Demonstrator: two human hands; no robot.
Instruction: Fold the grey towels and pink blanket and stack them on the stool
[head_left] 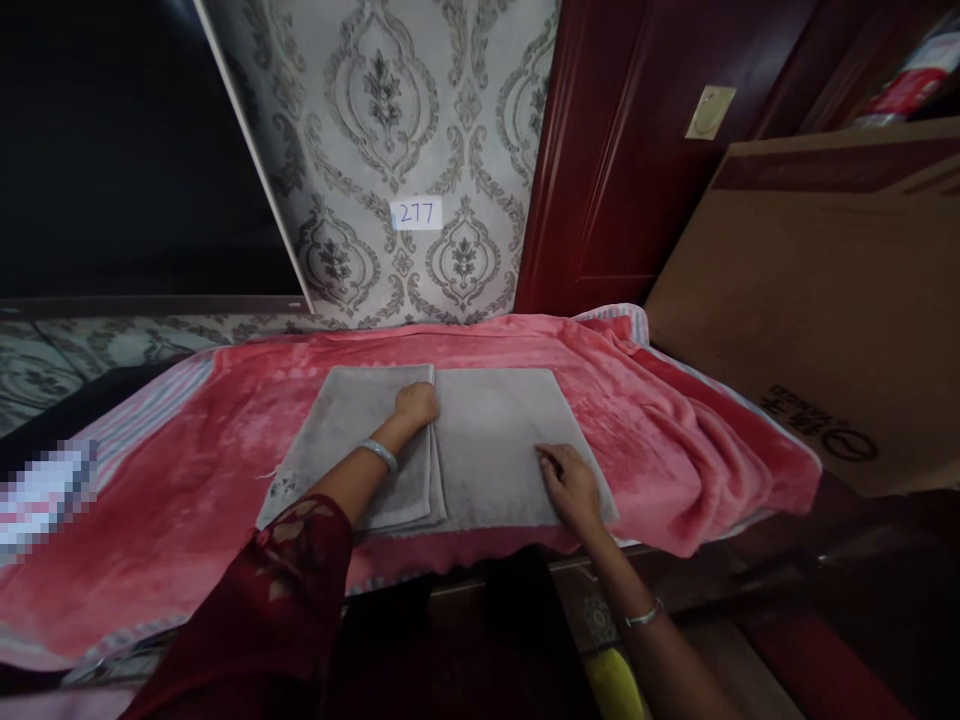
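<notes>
Beneath the fingers, folded grey cloth

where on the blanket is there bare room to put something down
Widest: the red blanket between the grey cloth and the pixelated patch at far left. A narrower strip runs between the cloth and the patterned wall. Crowded: the cloth, with left hand and right hand over it; the blanket is rumpled toward the cardboard box.

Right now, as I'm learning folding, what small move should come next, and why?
Perhaps the right hand should lift the right edge of the grey, rectangular cloth leftward: that side lies flat, while the left side under the left hand shows layers.
</notes>
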